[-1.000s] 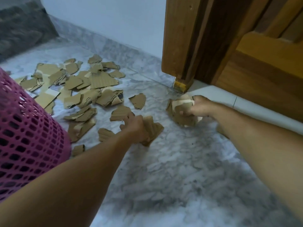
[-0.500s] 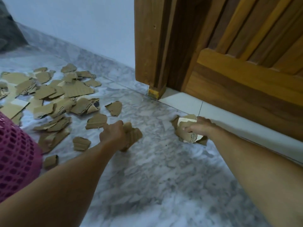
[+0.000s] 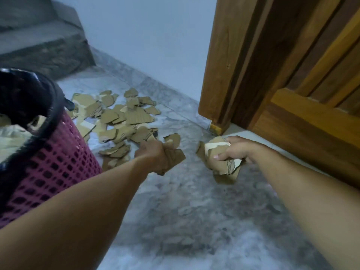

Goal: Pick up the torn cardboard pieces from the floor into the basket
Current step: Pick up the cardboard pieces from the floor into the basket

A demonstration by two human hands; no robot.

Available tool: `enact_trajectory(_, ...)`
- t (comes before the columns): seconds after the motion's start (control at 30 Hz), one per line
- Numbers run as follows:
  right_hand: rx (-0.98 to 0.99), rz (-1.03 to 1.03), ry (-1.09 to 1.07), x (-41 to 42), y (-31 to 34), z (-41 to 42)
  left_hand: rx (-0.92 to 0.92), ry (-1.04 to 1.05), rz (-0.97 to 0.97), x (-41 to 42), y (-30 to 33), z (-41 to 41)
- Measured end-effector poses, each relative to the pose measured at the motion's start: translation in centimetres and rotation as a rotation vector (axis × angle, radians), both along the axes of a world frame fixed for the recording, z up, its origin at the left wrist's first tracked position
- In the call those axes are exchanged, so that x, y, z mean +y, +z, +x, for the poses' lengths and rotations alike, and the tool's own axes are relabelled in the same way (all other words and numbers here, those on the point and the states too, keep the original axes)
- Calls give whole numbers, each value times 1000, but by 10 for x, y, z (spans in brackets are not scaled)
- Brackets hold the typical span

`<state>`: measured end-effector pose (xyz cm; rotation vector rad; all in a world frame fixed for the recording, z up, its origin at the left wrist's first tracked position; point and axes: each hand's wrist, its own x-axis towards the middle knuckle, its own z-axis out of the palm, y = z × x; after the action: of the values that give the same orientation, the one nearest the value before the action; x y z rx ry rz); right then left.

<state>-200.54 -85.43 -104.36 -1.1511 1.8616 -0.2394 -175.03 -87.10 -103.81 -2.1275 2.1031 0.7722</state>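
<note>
- While both arms are stretched over the marble floor (image 3: pixel 194 211), a wad of cardboard pieces (image 3: pixel 175 157) is clamped in the left hand (image 3: pixel 153 155) at mid-frame.
- A second, larger bundle (image 3: pixel 224 168) is clutched in the right hand (image 3: pixel 236 150), right of centre, with fingers curled round it.
- Loose torn cardboard pieces (image 3: pixel 124 117) are scattered on the floor above and left of centre.
- At the left edge, the pink basket (image 3: pixel 58 162), black-rimmed, is seen.
- A wooden door (image 3: pixel 292 84) is seen at upper right.
</note>
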Motion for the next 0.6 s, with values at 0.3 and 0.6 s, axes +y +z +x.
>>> enact_trajectory(0.3,95,-203,384,-73,167,111,-66,104,-133,-31,178,58)
enact_trajectory(0.6,-27,-305,535,-76,265,243,-139,312,-153,9,256,195)
